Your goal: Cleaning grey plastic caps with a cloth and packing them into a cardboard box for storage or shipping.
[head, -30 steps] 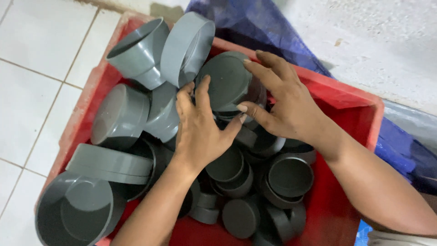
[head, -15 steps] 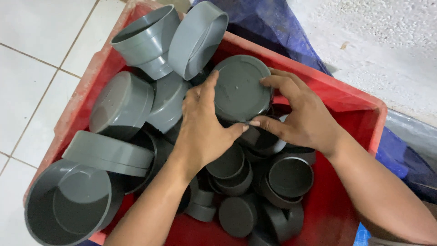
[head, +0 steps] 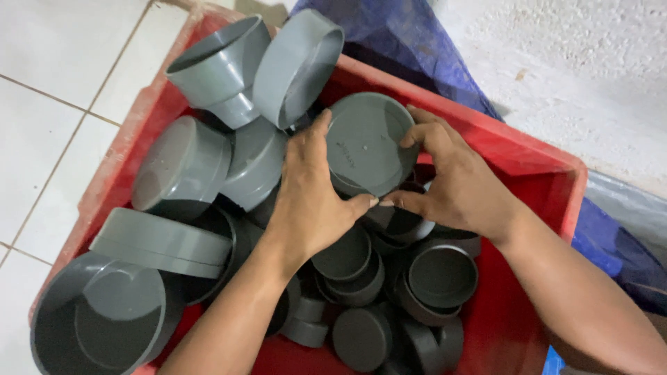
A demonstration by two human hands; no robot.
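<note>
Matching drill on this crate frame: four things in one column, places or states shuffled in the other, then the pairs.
1. round flat grey plastic cap
2. grey plastic reducer fitting
3. large open grey plastic cup cap
4. blue plastic sheet

A. under the red plastic crate's far side
B. near-left corner, open side up
C. between left hand and right hand
D. far-left rim

Pairs: 1-C, 2-D, 3-B, 4-A

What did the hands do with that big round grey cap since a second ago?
Both hands, left hand and right hand, closed in around the big grey cap and tipped it up, so its flat round face now shows, gripped on either side. The red crate and the other grey fittings lie as before.
</note>
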